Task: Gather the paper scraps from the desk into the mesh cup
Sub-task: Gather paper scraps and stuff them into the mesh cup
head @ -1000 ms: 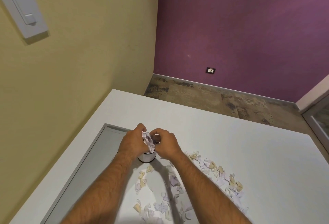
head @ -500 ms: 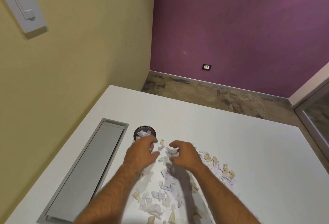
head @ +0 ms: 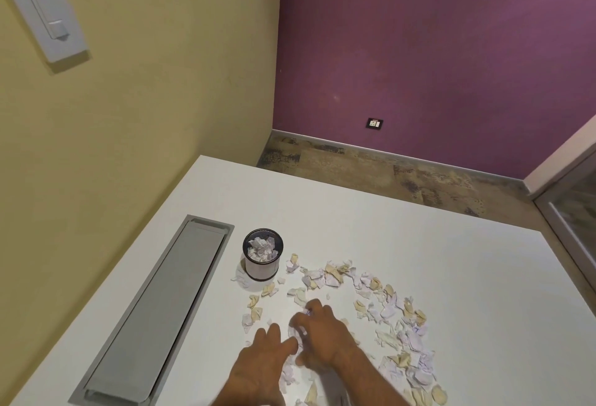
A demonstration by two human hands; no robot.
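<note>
The left hand (head: 261, 365) lies flat, fingers (head: 274, 336) spread; the right hand (head: 322, 341) curls over torn white and tan paper scraps (head: 383, 305), apparently gripping some. Sweep both inward, then lift to the round black mesh cup (head: 262, 259) beyond the fingers on the white table (head: 419, 260).

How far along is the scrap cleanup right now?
Done: the mesh cup already holds crumpled paper near its rim. In hand: left hand and right hand scoop scraps together on the desk. Left: most paper scraps remain scattered.
</note>
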